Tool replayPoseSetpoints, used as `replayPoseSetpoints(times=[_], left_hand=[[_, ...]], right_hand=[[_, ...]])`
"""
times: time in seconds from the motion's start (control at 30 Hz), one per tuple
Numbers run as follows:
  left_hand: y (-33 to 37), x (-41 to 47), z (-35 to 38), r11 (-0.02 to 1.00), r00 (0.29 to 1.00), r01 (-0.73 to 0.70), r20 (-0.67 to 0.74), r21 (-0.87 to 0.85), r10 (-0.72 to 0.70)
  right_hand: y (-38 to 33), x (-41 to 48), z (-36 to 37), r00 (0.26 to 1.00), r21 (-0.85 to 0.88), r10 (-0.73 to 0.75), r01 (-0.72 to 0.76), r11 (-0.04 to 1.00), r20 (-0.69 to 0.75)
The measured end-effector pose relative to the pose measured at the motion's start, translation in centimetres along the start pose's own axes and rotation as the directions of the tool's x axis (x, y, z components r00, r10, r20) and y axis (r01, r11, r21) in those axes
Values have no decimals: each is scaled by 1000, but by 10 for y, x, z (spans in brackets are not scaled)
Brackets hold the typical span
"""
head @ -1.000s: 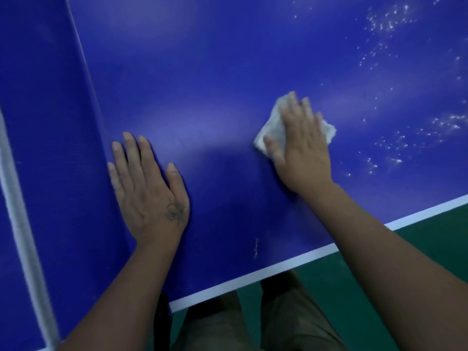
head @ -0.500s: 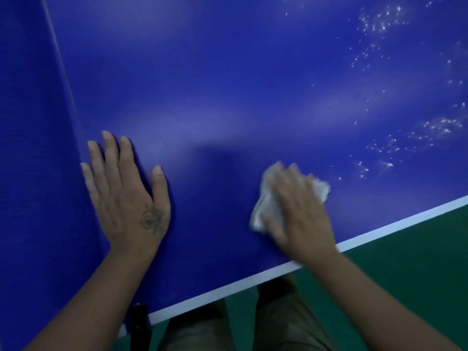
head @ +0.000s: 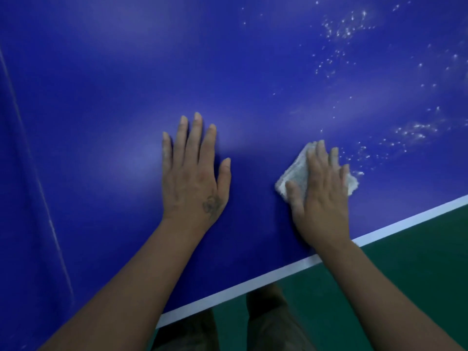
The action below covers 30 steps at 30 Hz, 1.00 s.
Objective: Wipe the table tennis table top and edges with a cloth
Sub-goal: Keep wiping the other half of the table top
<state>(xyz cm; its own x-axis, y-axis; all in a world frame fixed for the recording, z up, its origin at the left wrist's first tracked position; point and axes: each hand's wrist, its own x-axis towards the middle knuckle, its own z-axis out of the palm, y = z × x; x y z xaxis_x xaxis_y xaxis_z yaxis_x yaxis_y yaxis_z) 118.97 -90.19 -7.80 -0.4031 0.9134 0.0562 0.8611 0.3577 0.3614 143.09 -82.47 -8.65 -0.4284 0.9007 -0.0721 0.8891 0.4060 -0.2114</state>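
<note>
Specks (head: 410, 131) lie at two o'clock from the right hand (head: 321, 198), flat on the cloth (head: 292, 173); the left hand (head: 192, 178) braces flat, farther off.

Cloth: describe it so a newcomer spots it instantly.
On the blue table top, follow the white edge line at the near side to the right hand. Under that flat hand sits a small crumpled white cloth. The white specks beyond it are scattered dots, and the left hand covers nothing.
</note>
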Motion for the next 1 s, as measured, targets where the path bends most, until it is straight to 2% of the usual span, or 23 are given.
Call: replayPoseSetpoints(times=[0.07,0.13,0.2,0.23,0.3,0.33,0.37,0.4,0.43,0.5,0.53,0.57,0.63,0.67,0.7,0.73,0.77,0.83,0.87,0.9,0.93,1.0], left_hand=[[16,9,13,999,999,-43,6,19,43],[29,12,25,995,998,-63,18,81,62],[32,12,34,986,998,-65,19,152,63],[32,12,36,983,998,-63,13,170,62],[31,13,38,981,998,-61,4,186,61],[31,13,38,980,998,-60,1,189,61],[31,13,38,980,998,-57,-4,189,59],[31,13,38,981,998,-54,-10,186,57],[32,13,38,983,999,-48,-16,179,52],[32,13,37,987,999,-18,-24,161,22],[32,14,36,987,1000,7,-27,161,-3],[33,15,36,986,999,33,-30,166,-28],[34,15,36,980,997,77,-24,186,-74],[36,15,35,977,995,98,-23,188,-96],[37,15,35,975,993,116,-26,188,-113],[38,15,34,974,992,126,-28,188,-123],[38,16,34,974,992,129,-28,187,-126],[39,17,33,975,992,126,-25,185,-123],[39,18,33,974,992,125,-23,186,-123],[39,18,34,974,992,127,-21,189,-125],[39,18,34,973,991,130,-21,192,-128],[39,18,34,973,992,129,-21,190,-127]], right_hand=[[1,-31,7,979,14,-194,194,981,54],[7,-64,8,889,32,-438,438,898,135],[30,-59,3,841,14,-523,527,850,140],[41,-44,-1,867,11,-486,488,873,112],[59,-8,-9,957,12,-287,287,958,34],[59,4,-11,983,13,-183,183,983,8],[54,7,-9,989,16,-149,149,989,4],[48,3,-5,976,22,-216,215,976,25],[44,-7,0,932,35,-357,355,934,66],[50,-15,-1,783,55,-609,608,792,126],[61,-6,-4,762,54,-639,638,769,105],[72,7,-7,800,47,-597,595,802,65],[86,35,-11,937,30,-348,348,937,-11],[85,42,-11,974,27,-224,225,974,-32],[78,42,-9,983,32,-179,180,983,-41],[69,36,-5,973,51,-228,229,972,-33],[61,28,-1,939,66,-343,343,937,-10],[57,24,-1,814,77,-579,575,815,52],[62,35,-3,767,73,-640,637,768,42],[68,51,-4,756,66,-655,653,755,9],[72,69,-5,787,61,-616,616,785,-21],[72,99,-8,900,45,-433,436,899,-56]])
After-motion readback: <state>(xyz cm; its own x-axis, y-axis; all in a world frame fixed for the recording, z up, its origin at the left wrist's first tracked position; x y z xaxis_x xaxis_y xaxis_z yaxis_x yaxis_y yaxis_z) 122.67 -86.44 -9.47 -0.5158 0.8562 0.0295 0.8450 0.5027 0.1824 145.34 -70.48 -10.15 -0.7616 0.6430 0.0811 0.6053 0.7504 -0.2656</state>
